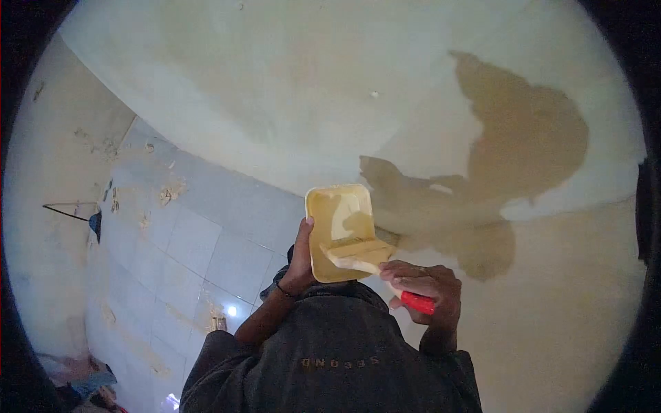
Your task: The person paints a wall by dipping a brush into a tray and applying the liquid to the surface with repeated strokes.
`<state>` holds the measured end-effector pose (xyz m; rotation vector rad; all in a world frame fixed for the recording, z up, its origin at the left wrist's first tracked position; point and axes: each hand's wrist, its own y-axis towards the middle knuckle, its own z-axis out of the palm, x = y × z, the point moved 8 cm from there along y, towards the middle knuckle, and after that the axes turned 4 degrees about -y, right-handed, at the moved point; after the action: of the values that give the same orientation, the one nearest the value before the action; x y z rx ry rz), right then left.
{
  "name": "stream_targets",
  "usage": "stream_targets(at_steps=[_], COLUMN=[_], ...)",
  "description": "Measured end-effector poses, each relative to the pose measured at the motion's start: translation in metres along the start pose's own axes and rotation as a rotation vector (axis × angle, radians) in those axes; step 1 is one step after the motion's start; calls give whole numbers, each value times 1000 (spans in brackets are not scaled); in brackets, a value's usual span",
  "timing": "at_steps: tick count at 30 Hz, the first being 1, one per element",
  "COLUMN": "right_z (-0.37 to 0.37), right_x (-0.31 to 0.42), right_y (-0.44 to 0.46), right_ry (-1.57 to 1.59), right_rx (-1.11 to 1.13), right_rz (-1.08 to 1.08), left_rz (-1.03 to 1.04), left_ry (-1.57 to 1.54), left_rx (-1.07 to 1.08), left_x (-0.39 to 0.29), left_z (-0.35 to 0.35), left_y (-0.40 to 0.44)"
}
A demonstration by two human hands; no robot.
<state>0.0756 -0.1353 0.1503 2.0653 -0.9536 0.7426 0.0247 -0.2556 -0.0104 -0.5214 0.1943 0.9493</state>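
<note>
My left hand (301,258) is closed on the left edge of a shallow yellow rectangular tray (317,261), held up in front of my chest. A pale, wet-looking patch lies inside the tray. My right hand (434,288) grips a wide flat paintbrush (361,264) by its handle, whose end is red. The brush head reaches over the lower part of the tray. Whether the bristles touch the tray's inside is hard to tell. Some of the right hand's fingers are hidden behind the handle.
A pale wall (289,82) curves across the top and right, with my shadow on it. Grey floor tiles (189,241) at left carry scattered debris (172,189). A dark blue object with a thin stick (95,221) stands by the left wall; cloth (96,385) lies at lower left.
</note>
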Motion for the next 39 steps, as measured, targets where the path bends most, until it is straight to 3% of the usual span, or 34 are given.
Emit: stream_targets(at_steps=[3,9,18,20,22,24,29,34,39], right_z=[-9,6,42,49,48,47,45,38,35], right_x=[-5,-37,-67,-81,-89,-98,-121,-134,-110], right_y=[1,8,7,5,6,9,13,18,21], right_ry=[80,38,20,-105,-120,-140,-99,-118,-127], right_rx=[-73,59,238,341,293,246,173,215,174], right_rz=[-76,-51,96,189,185,182,228,255,235], left_rz=[-1,25,31,11,-11,74,94,93,68], left_ry=[-10,-50,-67,-107,-145,-39,-5,178,122], left_rx=[-14,-17,-63,-2,60,-46,-45,-78,-105], left_x=[2,11,26,26,32,34,33,40,36], left_z=[-8,-36,-57,-47,-44,-66,-65,-81,-64], left_y=[9,44,56,57,62,71,83,100,75])
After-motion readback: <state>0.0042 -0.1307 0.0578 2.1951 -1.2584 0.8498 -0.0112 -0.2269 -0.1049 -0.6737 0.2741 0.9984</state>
